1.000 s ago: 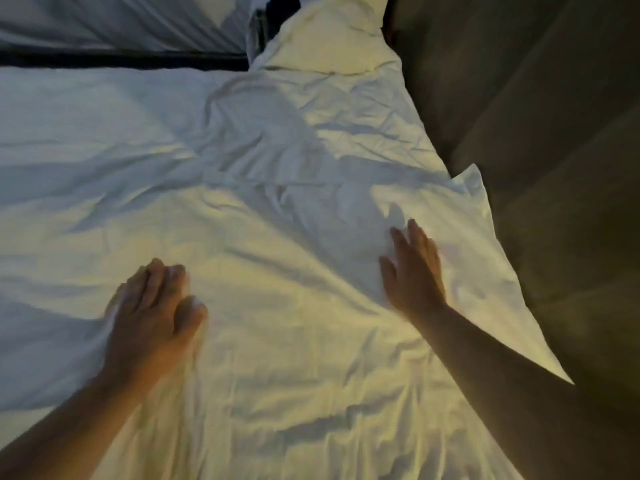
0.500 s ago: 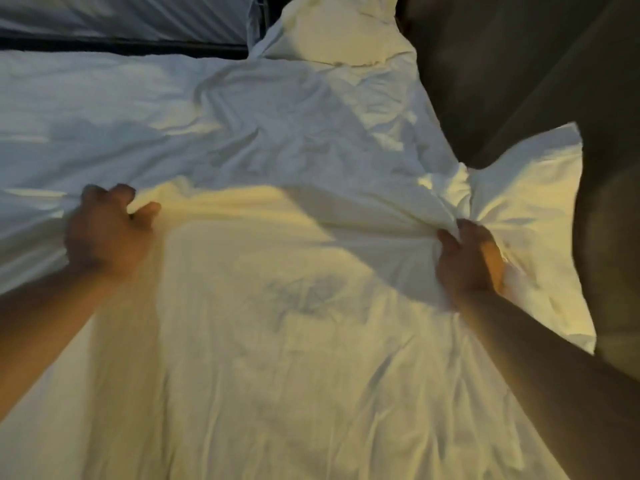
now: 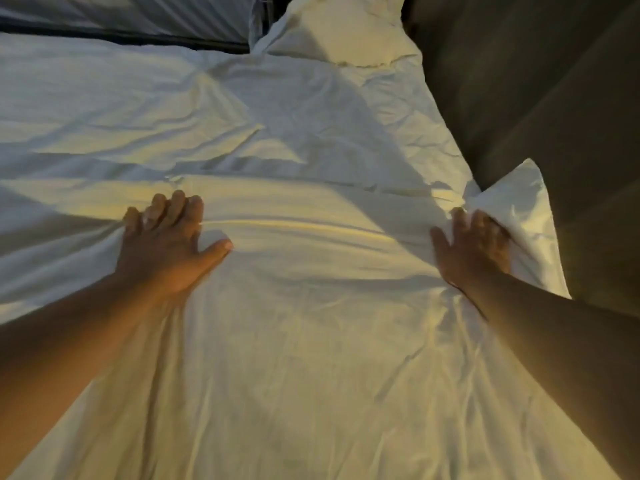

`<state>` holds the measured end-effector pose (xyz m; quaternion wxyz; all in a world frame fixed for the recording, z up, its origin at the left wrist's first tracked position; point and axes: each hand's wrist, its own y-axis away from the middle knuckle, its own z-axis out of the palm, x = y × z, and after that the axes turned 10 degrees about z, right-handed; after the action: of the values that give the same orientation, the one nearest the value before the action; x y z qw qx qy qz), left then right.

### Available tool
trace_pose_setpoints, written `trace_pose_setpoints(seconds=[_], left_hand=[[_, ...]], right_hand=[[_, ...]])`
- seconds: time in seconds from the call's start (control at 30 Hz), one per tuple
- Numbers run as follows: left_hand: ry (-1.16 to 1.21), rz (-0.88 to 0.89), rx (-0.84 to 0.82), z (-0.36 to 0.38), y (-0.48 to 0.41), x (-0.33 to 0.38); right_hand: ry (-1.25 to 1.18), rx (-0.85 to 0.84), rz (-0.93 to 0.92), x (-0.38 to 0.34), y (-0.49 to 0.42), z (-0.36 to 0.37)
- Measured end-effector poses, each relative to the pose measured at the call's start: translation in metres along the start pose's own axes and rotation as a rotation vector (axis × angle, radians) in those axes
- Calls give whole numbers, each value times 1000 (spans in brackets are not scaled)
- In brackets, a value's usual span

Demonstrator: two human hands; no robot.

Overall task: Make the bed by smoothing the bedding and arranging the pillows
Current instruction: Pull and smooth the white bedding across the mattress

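A crumpled white duvet covers the bed and fills most of the view. Its folded top edge runs across the middle between my hands. My left hand lies palm down on that fold, fingers apart and thumb out. My right hand presses flat on the duvet near its right edge, fingers stretched toward a loose corner that sticks out over the side. A white pillow lies at the far end of the bed, partly under the bedding.
A dark brown padded surface runs along the right side of the bed. At the top left, past a dark gap, lies more pale bedding.
Half a second ago both hands were clenched on the duvet and lifting it. Now it lies down flatter, and both hands rest on it with fingers out.
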<state>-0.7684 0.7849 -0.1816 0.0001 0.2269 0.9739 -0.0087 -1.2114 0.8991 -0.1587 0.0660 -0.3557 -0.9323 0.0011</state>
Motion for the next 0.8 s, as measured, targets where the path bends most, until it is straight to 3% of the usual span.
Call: trace_pose_setpoints(seconds=[0.23, 0.33, 0.43, 0.5, 0.57, 0.63, 0.7, 0.8], left_hand=[[72, -73, -100, 33, -18, -6], [112, -89, -174, 32, -24, -7], [197, -58, -104, 10, -11, 1], [413, -24, -17, -11, 10, 7], [613, -45, 60, -29, 39, 2], [402, 43, 239, -37, 62, -29], [126, 13, 270, -38, 77, -81], [-62, -247, 162, -41, 91, -168]], right_hand=[[-310, -173, 12, 12, -37, 38], [-250, -273, 50, 4, -47, 22], [-195, -299, 189, -31, -19, -13], [-185, -142, 58, -70, 22, -27], [-273, 7, -216, -118, 77, -34], [-306, 77, -520, -173, 123, -38], [-325, 91, -699, -230, 150, -41], [-321, -16, -624, -303, 175, -40]])
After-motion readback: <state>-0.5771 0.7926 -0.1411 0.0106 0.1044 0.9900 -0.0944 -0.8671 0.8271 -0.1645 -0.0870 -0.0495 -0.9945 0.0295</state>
